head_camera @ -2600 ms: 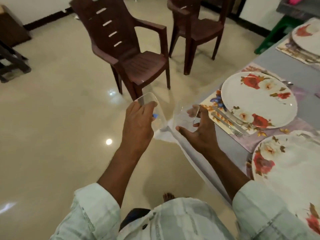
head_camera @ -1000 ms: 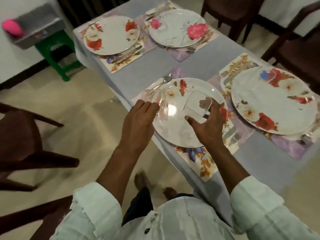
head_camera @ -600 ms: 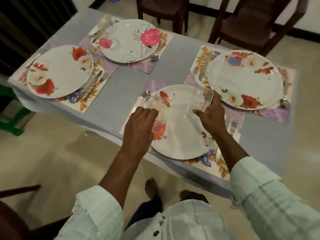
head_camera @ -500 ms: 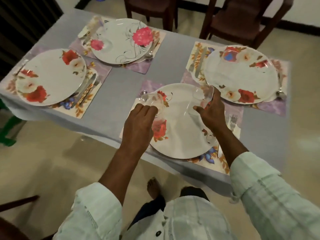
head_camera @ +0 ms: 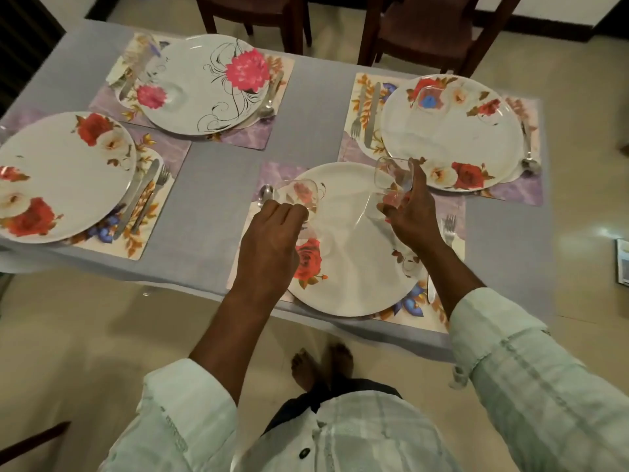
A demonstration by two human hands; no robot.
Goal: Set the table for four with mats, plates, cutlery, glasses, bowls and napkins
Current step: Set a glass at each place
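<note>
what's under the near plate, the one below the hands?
The near plate sits on a floral placemat showing at its edges. A spoon lies at its left, a fork at its right. The mat's centre is covered by the plate.

Bare cloth strip (head_camera: 218, 185) — plates (head_camera: 354, 267) flanking

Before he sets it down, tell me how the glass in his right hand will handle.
The glass looks clear and thin-walled, so probably light but breakable. The right hand grips it tilted above the plate; smooth sides could slip. Upright, its straight shape should stand steady.
</note>
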